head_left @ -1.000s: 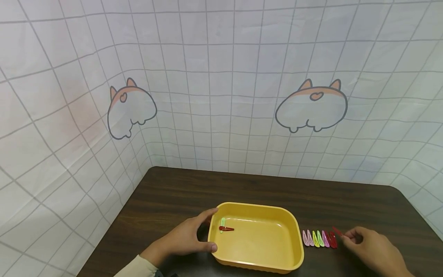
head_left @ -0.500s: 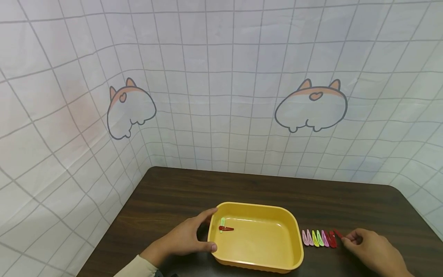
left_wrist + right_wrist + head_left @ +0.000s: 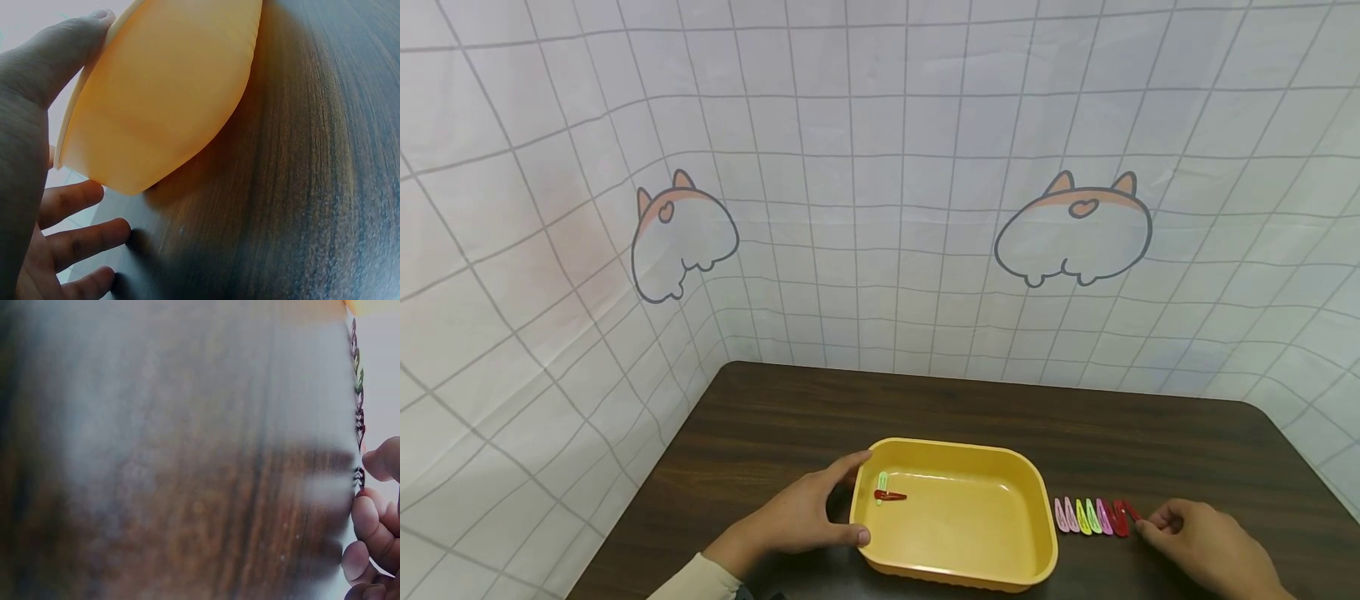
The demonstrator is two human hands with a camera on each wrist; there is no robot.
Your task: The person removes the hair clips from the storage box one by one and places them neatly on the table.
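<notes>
My left hand grips the left end of a yellow plastic tray, thumb on the rim. In the left wrist view, the other fingers spread beside the tray's outer wall. A green hair clip lies inside it, with a red hair clip across it. At the right end of a row of snap clips, my right hand pinches another red hair clip between thumb and fingers. It lies close beside the row's last red clip; its lower end is hidden by the fingertips.
The row runs right from the tray: pink clips, a yellow clip, a green clip, a purple-pink clip, then red ones. The dark wooden table ends at a white gridded curtain.
The red clip in my right hand has come down and swung from a leftward tilt to nearly line up with the row. My left hand and the tray have stayed put.
</notes>
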